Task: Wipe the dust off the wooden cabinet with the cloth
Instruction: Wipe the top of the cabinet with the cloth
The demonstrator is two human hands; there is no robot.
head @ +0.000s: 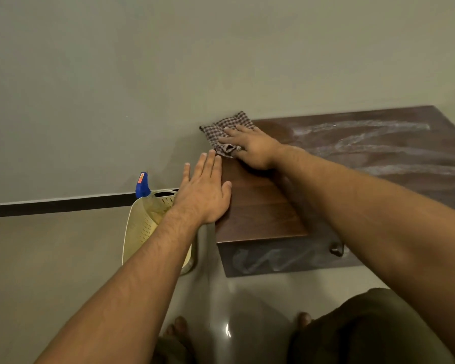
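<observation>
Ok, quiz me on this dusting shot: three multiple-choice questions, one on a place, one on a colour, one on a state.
1. Where does the cloth lie? A. on a shelf B. on the cabinet top's far left corner C. over a chair
2. What colour is the spray bottle head? A. blue B. red C. green
3. How is the left hand? A. a fist B. gripping the bottle C. open, fingers straight
Answers: 1 B, the right hand presses it there; 2 A, blue shows above the basket rim; 3 C, its fingers lie straight at the cabinet's left edge.
</observation>
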